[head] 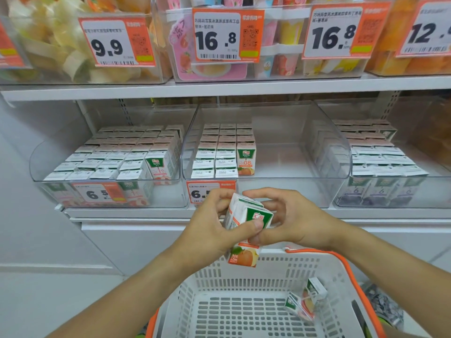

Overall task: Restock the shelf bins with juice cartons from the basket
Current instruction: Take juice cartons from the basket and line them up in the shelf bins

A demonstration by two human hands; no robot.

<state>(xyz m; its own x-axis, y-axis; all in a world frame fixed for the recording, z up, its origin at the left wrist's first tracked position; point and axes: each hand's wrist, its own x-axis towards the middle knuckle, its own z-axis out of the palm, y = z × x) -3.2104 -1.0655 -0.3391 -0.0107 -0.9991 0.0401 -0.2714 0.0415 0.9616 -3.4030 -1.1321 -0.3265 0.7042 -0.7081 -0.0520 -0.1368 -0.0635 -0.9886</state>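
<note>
Both hands hold an orange juice carton above the white basket, in front of the lower shelf. My left hand grips its left side, thumb across the front. My right hand pinches its right side and top. Two more cartons lie tilted in the basket's right corner. The middle clear bin holds rows of orange cartons on its left; its right half is bare.
The left bin is packed with peach cartons, the right bin with purple ones. Orange price tags hang on the bin fronts. Upper shelf carries bins of jelly snacks. The basket has an orange rim and handle.
</note>
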